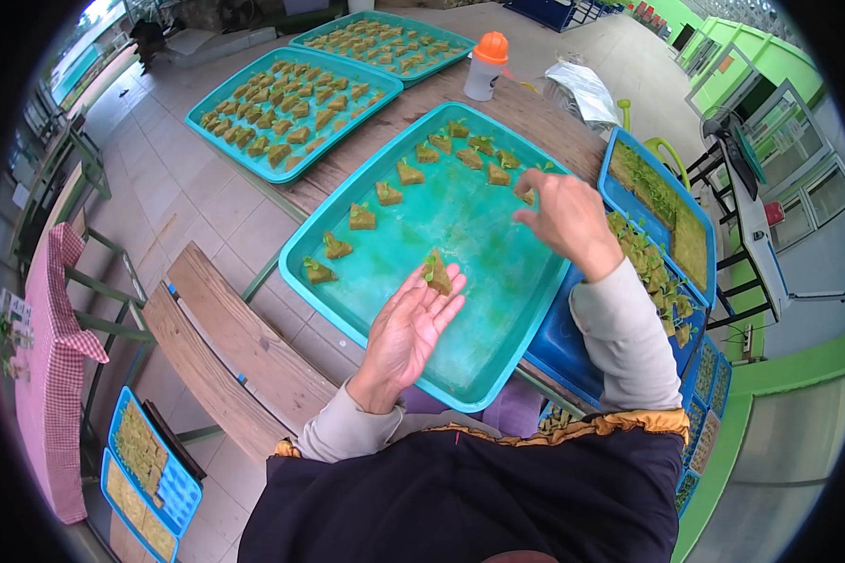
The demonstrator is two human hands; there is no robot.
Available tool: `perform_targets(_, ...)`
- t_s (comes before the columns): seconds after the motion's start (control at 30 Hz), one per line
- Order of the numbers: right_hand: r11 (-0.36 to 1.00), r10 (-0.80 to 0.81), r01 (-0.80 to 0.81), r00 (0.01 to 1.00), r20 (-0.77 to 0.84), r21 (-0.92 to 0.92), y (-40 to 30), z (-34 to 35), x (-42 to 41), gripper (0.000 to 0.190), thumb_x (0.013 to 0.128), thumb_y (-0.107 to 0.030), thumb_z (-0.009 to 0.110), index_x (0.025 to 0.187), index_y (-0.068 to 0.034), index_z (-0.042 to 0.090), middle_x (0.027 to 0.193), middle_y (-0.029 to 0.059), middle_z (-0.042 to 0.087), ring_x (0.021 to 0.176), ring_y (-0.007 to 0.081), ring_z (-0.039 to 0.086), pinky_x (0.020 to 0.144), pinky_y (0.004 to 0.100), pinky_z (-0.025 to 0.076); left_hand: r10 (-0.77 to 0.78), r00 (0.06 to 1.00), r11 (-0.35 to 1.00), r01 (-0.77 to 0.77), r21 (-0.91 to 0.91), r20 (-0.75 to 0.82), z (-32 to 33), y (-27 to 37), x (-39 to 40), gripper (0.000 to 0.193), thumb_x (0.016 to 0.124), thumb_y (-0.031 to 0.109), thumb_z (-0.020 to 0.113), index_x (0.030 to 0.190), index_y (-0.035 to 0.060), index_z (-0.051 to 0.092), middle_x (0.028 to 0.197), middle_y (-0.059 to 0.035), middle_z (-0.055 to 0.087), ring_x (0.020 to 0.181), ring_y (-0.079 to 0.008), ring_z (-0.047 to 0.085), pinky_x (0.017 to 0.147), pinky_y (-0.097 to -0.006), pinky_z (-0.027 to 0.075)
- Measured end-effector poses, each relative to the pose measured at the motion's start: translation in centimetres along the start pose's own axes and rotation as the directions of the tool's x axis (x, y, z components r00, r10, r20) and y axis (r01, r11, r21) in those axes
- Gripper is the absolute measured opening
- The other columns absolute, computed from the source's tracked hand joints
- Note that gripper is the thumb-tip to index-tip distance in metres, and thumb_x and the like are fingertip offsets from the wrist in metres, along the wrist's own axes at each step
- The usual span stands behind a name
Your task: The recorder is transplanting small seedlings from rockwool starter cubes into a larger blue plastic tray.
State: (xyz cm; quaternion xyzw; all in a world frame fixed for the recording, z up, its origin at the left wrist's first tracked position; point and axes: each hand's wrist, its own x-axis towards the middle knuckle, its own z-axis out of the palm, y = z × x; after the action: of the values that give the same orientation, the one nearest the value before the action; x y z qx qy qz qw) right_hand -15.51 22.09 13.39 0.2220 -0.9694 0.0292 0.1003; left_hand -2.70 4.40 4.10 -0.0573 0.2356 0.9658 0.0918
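Note:
My left hand (pixel 412 327) is palm up over a turquoise plastic tray (pixel 422 243), with a seedling in a brown sponge-like growing cube (pixel 437 274) resting on its fingers. Along the tray's far and left sides stand several similar cubes, such as one near the left corner (pixel 320 270) and another by the far edge (pixel 498 174). My right hand (pixel 563 214) is above the tray's right side, thumb and fingers apart. Just beyond its fingertips a further cube (pixel 527 197) is partly covered by the hand; no grip on it shows.
Two turquoise trays (pixel 267 176) (pixel 422 76) of seedling cubes sit farther back on the wooden table (pixel 341 158), near an orange-capped bottle (pixel 486 67). On the right, closely packed seedlings (pixel 648 264) lie by a blue tray (pixel 563 345). A wooden bench (pixel 232 338) stands at left.

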Motion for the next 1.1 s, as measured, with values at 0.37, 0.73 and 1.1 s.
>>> perform_targets(0.37, 0.815, -0.241, 0.111, 0.957, 0.159, 0.569, -6.8, 2.8, -2.3, 0.032, 0.072, -0.025, 0.071, 0.090, -0.001, 0.062, 0.070, 0.0135, 0.063, 0.068, 0.0312, 0.063, 0.061, 0.0392, 0.048, 0.076, 0.996, 0.997, -0.075, -0.022, 0.052, 0.0, 0.0, 0.0, 0.051, 0.095, 0.022, 0.040, 0.137, -0.0015, 0.022, 0.136, -0.0180, 0.036, 0.127, -0.0275, 0.037, 0.107, -0.0405, 0.030)
perform_targets(0.73, 0.952, 0.089, -0.101, 0.994, 0.057, 0.287, -1.7, 8.0, 5.5, 0.026, 0.076, -0.023, 0.068, 0.097, -0.008, 0.064, 0.100, 0.0166, 0.063, 0.091, 0.0321, 0.061, 0.078, 0.0430, 0.048, 0.454, 0.840, 0.236, -0.435, 0.869, 0.298, 0.1, 1.4, -3.7, 0.035, 0.091, 0.015, 0.050, 0.122, -0.0006, 0.049, 0.111, -0.0153, 0.058, 0.100, -0.0231, 0.058, 0.079, -0.0310, 0.047)
perform_targets(1.1, 0.960, 0.239, -0.241, 0.970, 0.035, 0.144, -1.9, 13.0, 9.5, 0.027, 0.077, -0.023, 0.068, 0.102, -0.014, 0.065, 0.105, 0.0140, 0.059, 0.096, 0.0320, 0.059, 0.081, 0.0421, 0.048, 0.454, 0.700, -0.252, -0.493, 0.833, 0.552, -1.1, 0.2, -2.7, 0.022, 0.081, 0.003, 0.059, 0.102, 0.0038, 0.064, 0.085, -0.0102, 0.067, 0.073, -0.0211, 0.062, 0.054, -0.0269, 0.050)
